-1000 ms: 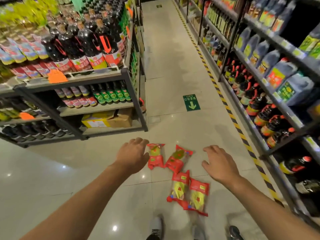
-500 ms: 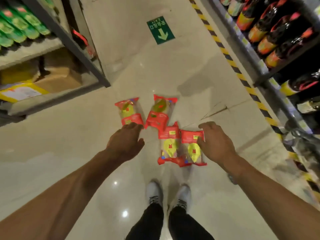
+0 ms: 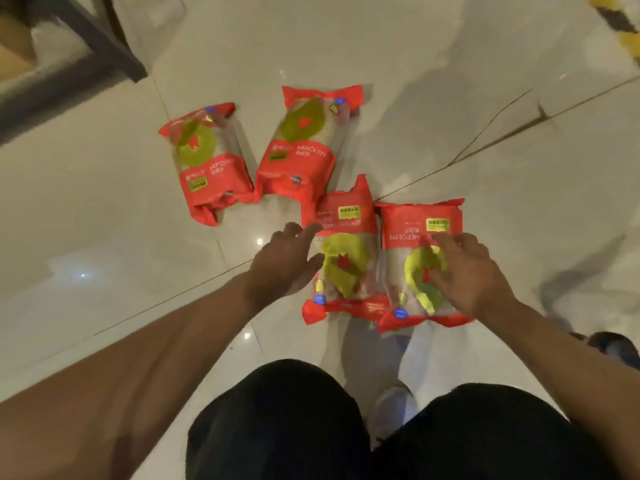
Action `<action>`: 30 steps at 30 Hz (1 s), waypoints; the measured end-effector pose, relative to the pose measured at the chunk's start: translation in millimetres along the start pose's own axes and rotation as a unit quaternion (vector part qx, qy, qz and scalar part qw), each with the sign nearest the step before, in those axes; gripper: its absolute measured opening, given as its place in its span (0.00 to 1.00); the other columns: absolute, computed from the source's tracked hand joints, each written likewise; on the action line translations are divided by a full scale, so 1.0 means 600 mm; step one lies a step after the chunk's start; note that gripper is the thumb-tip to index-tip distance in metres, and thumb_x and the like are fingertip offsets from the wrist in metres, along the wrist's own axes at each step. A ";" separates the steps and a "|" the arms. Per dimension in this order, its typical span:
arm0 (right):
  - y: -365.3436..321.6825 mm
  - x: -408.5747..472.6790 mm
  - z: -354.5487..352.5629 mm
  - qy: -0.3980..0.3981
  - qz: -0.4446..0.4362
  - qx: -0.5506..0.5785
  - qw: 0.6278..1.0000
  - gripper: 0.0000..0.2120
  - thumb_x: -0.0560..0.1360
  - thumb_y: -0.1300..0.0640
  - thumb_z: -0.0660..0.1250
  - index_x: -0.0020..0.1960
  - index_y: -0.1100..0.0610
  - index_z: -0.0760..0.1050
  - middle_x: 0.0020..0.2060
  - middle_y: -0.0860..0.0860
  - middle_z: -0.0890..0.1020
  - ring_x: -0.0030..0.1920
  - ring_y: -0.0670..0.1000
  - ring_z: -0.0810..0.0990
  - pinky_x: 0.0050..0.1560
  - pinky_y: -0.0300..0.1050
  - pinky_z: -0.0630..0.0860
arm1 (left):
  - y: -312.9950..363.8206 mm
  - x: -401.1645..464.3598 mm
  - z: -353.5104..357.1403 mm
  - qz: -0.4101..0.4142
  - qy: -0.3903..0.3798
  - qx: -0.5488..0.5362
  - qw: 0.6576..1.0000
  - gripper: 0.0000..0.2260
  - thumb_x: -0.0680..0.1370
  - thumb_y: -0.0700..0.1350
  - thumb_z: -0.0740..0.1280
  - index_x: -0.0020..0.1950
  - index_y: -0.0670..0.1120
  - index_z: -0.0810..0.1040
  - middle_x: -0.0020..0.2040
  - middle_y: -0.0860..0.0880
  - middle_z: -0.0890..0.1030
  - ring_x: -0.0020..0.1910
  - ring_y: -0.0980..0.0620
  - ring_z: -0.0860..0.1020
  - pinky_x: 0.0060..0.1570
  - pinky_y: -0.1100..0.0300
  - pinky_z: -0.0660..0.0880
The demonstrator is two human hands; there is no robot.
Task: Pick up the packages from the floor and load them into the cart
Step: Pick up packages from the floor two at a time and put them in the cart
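Red-and-clear plastic packages lie in a cluster of four on the pale glossy floor tiles (image 3: 104, 209). We reach our left hand (image 3: 282, 263) down at the left edge of the near-left package (image 3: 341, 251), fingers spread and loosely extended, the fingertips at its side; we cannot tell whether they touch it. Our right hand (image 3: 467, 271) lies with spread fingers on top of the near-right package (image 3: 420, 230), not curled round it. These two packages sit side by side, touching, just ahead of our pale shoes (image 3: 391, 407) and dark-clad knees (image 3: 277, 420).

At 12 o'clock from our left hand the far-right package (image 3: 304, 143) touches the top corner of the near-left one; the far-left package (image 3: 207, 161) lies beside it at 11 o'clock.

Open floor stretches to 9 o'clock and to 3 o'clock. A dark shelf frame (image 3: 100, 53) stands at 10 o'clock, well apart from the packages. Yellow-and-black floor tape (image 3: 623, 26) runs at 2 o'clock. A tile seam crosses under the cluster.
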State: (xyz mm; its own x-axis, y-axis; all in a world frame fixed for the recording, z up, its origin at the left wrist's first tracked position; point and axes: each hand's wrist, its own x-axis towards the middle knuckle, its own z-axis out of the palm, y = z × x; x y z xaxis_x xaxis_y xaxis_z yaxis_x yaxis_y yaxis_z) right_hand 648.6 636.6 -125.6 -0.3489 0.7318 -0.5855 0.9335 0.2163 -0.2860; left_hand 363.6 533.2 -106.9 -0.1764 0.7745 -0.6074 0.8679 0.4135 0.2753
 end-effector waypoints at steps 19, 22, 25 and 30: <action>0.093 0.064 0.134 0.005 -0.003 0.315 0.949 0.44 0.63 0.46 0.78 0.72 0.32 0.59 0.70 0.52 0.60 0.67 0.53 0.66 0.72 0.54 0.68 | -0.054 0.101 0.222 0.036 0.100 -0.362 0.926 0.33 0.67 0.63 0.70 0.66 0.76 0.55 0.64 0.58 0.60 0.72 0.45 0.63 0.71 0.45 0.69; 0.089 0.060 0.148 -0.005 -0.011 0.388 0.922 0.43 0.64 0.46 0.80 0.70 0.30 0.61 0.71 0.49 0.64 0.68 0.52 0.72 0.67 0.56 0.75 | -0.072 0.113 0.223 0.055 0.087 -0.392 0.914 0.35 0.67 0.60 0.74 0.69 0.70 0.61 0.68 0.53 0.66 0.71 0.45 0.68 0.70 0.42 0.71; 0.074 0.062 0.166 0.019 -0.008 0.416 0.909 0.41 0.62 0.40 0.78 0.69 0.31 0.61 0.69 0.51 0.68 0.68 0.54 0.75 0.63 0.61 0.78 | -0.089 0.123 0.221 0.065 0.060 -0.410 0.908 0.33 0.69 0.59 0.76 0.70 0.60 0.65 0.70 0.46 0.70 0.68 0.44 0.74 0.64 0.39 0.75; 0.064 0.060 0.190 0.084 -0.008 0.388 0.918 0.38 0.67 0.39 0.75 0.72 0.37 0.60 0.69 0.50 0.68 0.67 0.54 0.74 0.62 0.62 0.78 | -0.084 0.121 0.220 0.078 0.094 -0.379 0.917 0.30 0.70 0.54 0.75 0.69 0.55 0.66 0.64 0.44 0.71 0.65 0.49 0.73 0.66 0.44 0.74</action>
State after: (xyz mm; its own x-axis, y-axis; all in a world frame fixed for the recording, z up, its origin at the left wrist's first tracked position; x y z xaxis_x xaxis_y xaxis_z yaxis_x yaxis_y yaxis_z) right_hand 662.4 597.7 -244.0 -0.2841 0.8357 -0.4700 0.5661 -0.2495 -0.7857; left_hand 368.2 505.4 -263.6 -0.2163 0.8924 -0.3960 0.3290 0.4485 0.8310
